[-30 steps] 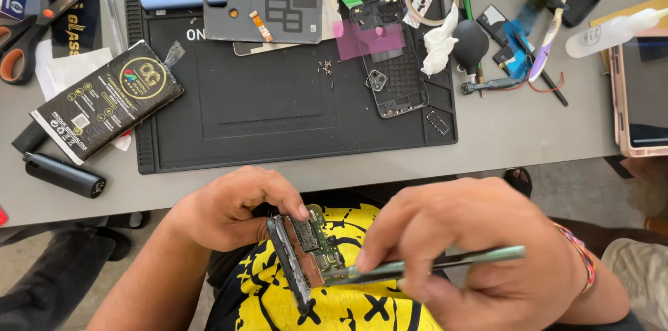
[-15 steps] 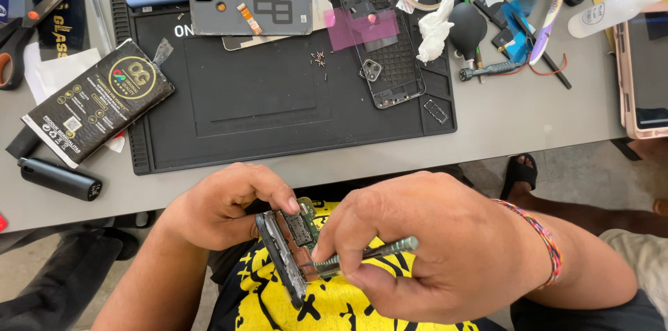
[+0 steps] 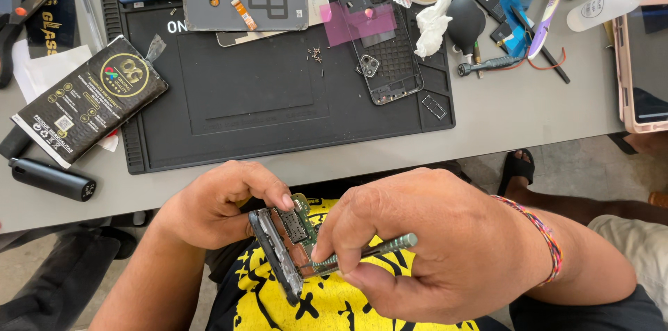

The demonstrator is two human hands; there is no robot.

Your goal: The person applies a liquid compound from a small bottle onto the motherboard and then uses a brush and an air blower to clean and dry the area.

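My left hand (image 3: 219, 206) grips an opened phone body (image 3: 282, 247) by its left edge, tilted on its side over my lap, with the circuit board facing my right hand. My right hand (image 3: 431, 240) holds a thin green-handled screwdriver (image 3: 376, 247), its tip pressed onto the board near the lower middle. Both hands are below the table edge, above my yellow-and-black shirt.
A black work mat (image 3: 264, 94) on the grey table carries a grey phone back cover (image 3: 243, 1), a black phone frame (image 3: 386, 46) and several tiny screws (image 3: 316, 55). A black box (image 3: 90, 98) lies left; a dust blower (image 3: 465, 21), tools and a pink-edged tablet (image 3: 643, 67) lie right.
My right hand has shifted left and closer over the phone, bringing the screwdriver tip down onto the board. The left hand keeps its grip, the phone tilted slightly more upright.
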